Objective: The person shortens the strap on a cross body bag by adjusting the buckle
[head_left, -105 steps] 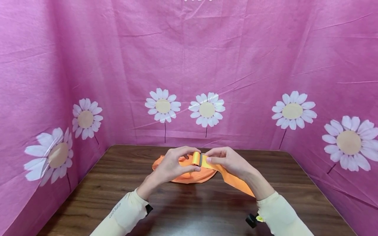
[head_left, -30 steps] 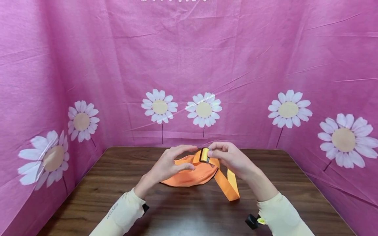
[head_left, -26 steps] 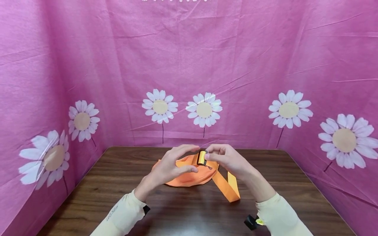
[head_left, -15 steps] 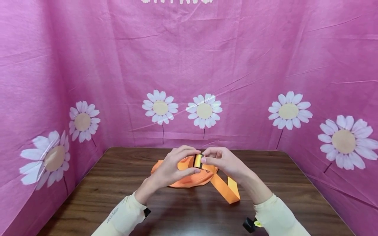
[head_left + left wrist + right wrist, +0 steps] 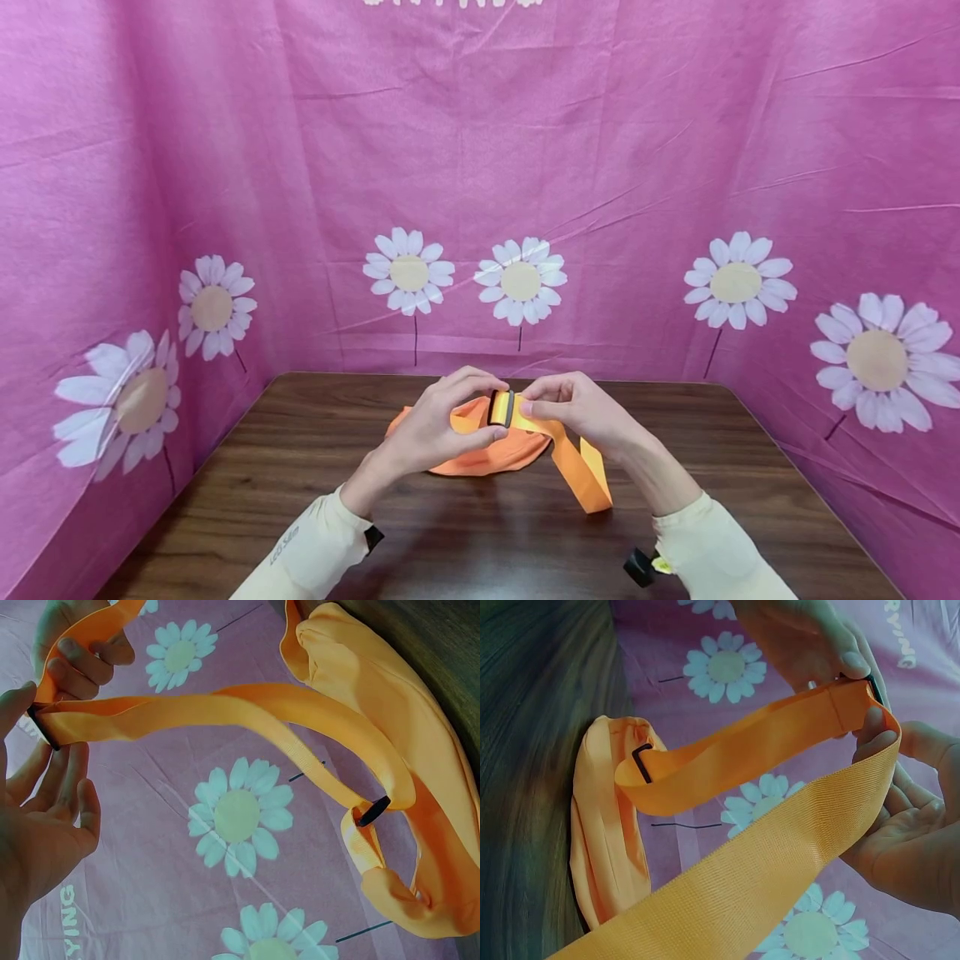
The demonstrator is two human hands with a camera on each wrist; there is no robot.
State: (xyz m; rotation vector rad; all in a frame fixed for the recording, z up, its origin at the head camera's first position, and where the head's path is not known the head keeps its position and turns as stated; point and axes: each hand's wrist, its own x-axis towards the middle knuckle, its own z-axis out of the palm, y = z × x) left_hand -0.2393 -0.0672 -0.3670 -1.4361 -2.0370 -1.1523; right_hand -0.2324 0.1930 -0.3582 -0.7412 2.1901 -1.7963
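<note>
My left hand (image 5: 431, 421) pinches a black slide buckle (image 5: 510, 408) between thumb and fingers. An orange strap (image 5: 577, 471) runs through the buckle and comes out on its right side, where my right hand (image 5: 588, 417) pinches it between thumb and fingers. From there the strap's loose length hangs in a fold toward the table. Behind and below the hands lies an orange fabric bag (image 5: 487, 458). In the left wrist view, the strap reaches from the held buckle to a second black ring (image 5: 373, 811) beside the bag.
The bag rests on a dark wood table (image 5: 300, 475). A pink curtain (image 5: 600, 167) printed with white daisies surrounds its back and sides. Black devices (image 5: 639, 567) are worn at the wrists.
About a second ago the right hand held the buckle and the left was apart from it. Now the left grips the buckle, and the right has shifted onto the strap emerging on the right.
</note>
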